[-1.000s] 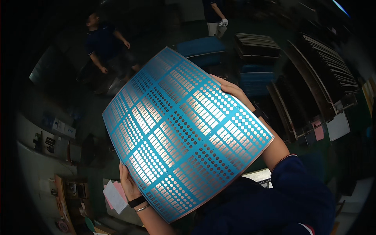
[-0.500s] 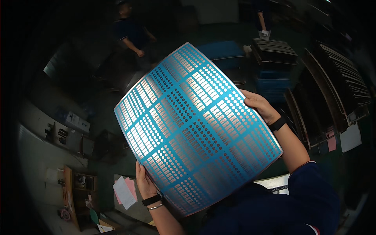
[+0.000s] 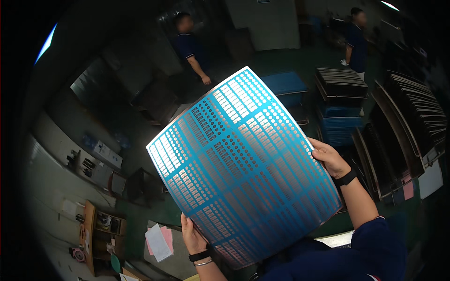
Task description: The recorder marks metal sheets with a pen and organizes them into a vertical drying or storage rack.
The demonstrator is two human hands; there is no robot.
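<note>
A large thin panel is held up in the air in front of the person, tilted so that one corner points up and away and the opposite corner hangs low near the body. Its face is bright blue, cut into a grid of rectangular blocks, and each block is filled with rows of small shiny metallic dots and short dashes. A thin coppery edge runs round the outline. The sheet bows slightly, and light glints off the metal spots, more strongly towards the upper left.

The left hand grips the lower left edge, its fingers wrapped round the rim and pinching the panel; a dark watch and a thin bracelet sit on that wrist. The right hand clasps the right edge, thumb on the front face and the other fingers curled behind it, so it too pinches the panel. A black band is on the right wrist, and a dark blue sleeve covers the upper arm.

Beyond the panel, stacks of dark sheets and blue sheets stand on the floor to the right. Two other people in dark blue stand farther off. At lower left is a table with small things on it, and pink and white papers lie just beside the left hand.
</note>
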